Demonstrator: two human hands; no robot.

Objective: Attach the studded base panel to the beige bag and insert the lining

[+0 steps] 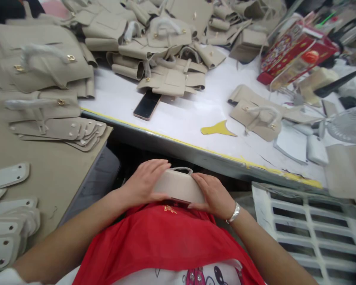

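Red apron (166,237), beige piece (178,185) crosswise

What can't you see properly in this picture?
Head view:
- beige bag piece: both ends covered by the left hand and right hand.
- phone: top tucked under beige pieces.
- fan: cut off by the right edge.
- red box: print too blurred to read.
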